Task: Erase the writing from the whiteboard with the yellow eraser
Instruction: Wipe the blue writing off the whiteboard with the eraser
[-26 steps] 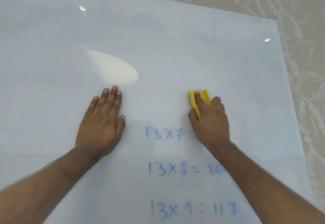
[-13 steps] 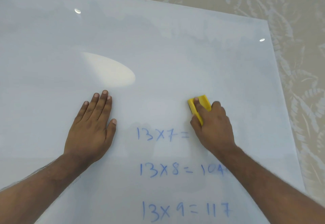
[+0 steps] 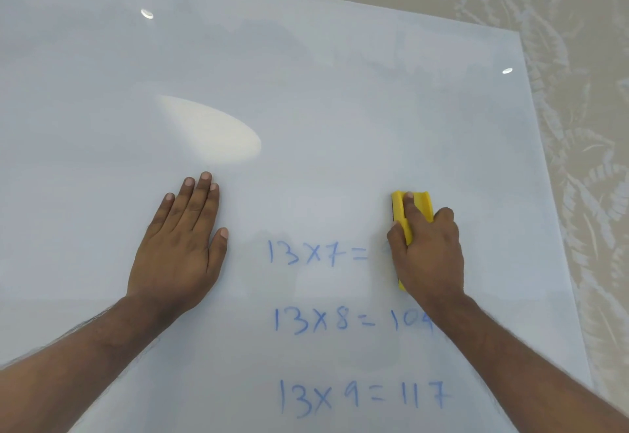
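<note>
Two bare hands work a glossy white whiteboard: the left hand lies flat, fingers straight and pressed to the board, while the right hand grips a yellow block eraser set on the surface at the end of the top line. Blue marker sums, "13x7=", "13x8=104" and "13x9=117", sit between the forearms; the right hand and wrist cover part of the first two answers. Ceiling-light reflections glare beyond the left fingertips. Beige leaf-patterned fabric borders the board's far and right edges.
</note>
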`<state>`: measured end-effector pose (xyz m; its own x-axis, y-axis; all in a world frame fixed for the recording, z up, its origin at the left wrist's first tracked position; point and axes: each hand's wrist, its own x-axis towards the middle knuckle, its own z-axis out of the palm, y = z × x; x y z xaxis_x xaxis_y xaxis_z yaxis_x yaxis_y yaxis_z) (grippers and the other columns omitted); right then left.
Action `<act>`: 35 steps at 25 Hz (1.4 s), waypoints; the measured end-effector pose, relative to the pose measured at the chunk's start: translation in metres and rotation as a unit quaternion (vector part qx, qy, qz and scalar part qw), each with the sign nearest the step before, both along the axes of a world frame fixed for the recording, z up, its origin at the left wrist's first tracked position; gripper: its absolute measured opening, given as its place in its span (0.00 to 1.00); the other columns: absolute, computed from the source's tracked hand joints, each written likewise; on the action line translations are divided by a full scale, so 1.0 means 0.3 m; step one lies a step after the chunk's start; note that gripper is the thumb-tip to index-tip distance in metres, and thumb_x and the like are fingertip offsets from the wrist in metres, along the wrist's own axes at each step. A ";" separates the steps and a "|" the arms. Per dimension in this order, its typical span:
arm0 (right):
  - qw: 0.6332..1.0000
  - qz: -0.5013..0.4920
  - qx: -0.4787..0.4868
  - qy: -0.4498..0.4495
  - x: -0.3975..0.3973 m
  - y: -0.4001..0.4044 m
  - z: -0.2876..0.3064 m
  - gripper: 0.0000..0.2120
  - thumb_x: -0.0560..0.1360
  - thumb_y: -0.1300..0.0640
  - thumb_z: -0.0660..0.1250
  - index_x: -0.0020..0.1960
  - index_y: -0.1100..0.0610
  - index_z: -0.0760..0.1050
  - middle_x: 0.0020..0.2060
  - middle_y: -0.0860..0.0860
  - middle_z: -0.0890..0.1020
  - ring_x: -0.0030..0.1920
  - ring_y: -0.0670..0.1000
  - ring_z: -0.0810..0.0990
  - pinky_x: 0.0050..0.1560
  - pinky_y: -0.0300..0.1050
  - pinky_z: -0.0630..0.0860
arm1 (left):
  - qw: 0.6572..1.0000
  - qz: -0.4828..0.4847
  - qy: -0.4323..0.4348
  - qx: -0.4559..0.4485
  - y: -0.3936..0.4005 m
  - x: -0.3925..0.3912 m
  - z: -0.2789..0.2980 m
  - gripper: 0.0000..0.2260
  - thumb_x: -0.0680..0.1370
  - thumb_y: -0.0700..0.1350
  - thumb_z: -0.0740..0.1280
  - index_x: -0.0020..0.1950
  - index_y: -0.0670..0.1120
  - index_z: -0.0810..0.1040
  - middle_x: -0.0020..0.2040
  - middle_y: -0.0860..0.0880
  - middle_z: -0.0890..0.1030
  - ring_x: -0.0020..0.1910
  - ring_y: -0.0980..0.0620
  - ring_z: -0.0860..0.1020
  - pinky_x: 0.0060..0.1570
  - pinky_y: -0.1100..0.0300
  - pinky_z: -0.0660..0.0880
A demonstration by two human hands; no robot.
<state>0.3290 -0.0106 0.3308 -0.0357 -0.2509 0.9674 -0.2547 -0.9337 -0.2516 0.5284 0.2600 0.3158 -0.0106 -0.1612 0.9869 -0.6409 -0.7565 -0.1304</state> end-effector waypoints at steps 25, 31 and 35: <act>0.994 0.002 -0.078 0.073 0.114 0.245 -0.089 0.25 0.75 0.52 0.64 0.71 0.53 0.69 0.45 0.58 0.70 0.42 0.58 0.70 0.39 0.49 0.72 | 1.000 -0.009 -0.007 0.007 0.014 0.001 -0.064 0.28 0.84 0.51 0.48 0.82 0.40 0.55 0.83 0.46 0.54 0.82 0.47 0.53 0.80 0.47 0.53; 0.993 0.002 -0.100 0.067 0.199 0.396 -0.113 0.25 0.74 0.51 0.64 0.70 0.55 0.70 0.47 0.59 0.72 0.44 0.60 0.71 0.40 0.51 0.72 | 1.000 -0.017 -0.009 -0.003 0.002 -0.003 -0.088 0.28 0.84 0.51 0.49 0.82 0.40 0.55 0.83 0.45 0.56 0.82 0.45 0.54 0.80 0.46 0.54; 0.975 0.004 -0.177 0.134 0.215 0.450 -0.223 0.25 0.74 0.49 0.62 0.70 0.54 0.70 0.43 0.56 0.72 0.40 0.57 0.71 0.37 0.49 0.70 | 1.000 -0.014 -0.018 0.007 0.010 0.005 -0.105 0.28 0.84 0.51 0.49 0.82 0.40 0.56 0.83 0.44 0.56 0.82 0.45 0.55 0.80 0.46 0.54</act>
